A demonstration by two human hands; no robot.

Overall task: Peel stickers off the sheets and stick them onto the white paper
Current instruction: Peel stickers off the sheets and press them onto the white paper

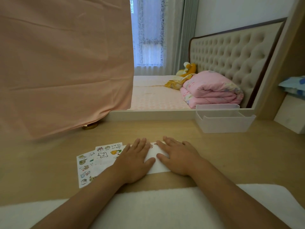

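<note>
The white paper (156, 164) lies on the wooden desk, mostly covered by both hands. My left hand (134, 160) rests flat on its left part with straight fingers. My right hand (177, 158) lies flat on its right part, palm down. A few small stickers show on the paper's far edge between my fingers. To the left lie two overlapping sticker sheets: a near one (85, 169) with small coloured animal stickers, and a farther one (107, 151) with cartoon figures, partly under my left hand.
A clear plastic bin (224, 123) stands at the desk's back right. A pink cloth (62, 63) hangs over something at the back left, with a gold round base (90, 126) under it. A white pad (156, 207) lies along the near edge under my forearms. Beyond the desk (231, 154) is a bed.
</note>
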